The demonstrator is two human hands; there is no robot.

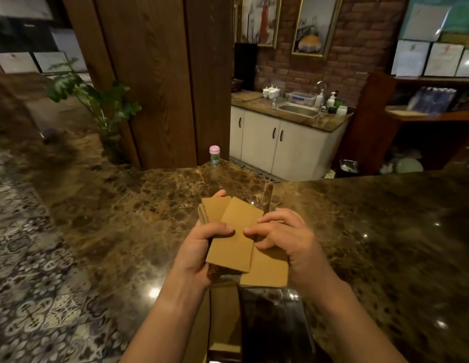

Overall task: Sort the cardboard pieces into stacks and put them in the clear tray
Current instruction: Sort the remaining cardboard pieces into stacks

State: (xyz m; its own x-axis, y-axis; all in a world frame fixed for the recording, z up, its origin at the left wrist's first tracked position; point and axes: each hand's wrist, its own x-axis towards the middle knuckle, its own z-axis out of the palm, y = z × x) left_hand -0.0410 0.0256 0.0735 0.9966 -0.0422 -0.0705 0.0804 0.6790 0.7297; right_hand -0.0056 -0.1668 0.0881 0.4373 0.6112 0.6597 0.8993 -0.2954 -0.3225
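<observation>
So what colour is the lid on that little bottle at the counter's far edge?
Pink: the small bottle's lid shows clearly in the head view, on the brown marble counter.

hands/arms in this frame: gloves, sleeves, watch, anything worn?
Nothing worn that shows. The left hand and right hand are bare, with no gloves or rings visible. Both forearms are bare down to the bottom edge of the picture: no sleeves, watch, wristband or markings in view. Fingernails look short and unpainted.
</observation>
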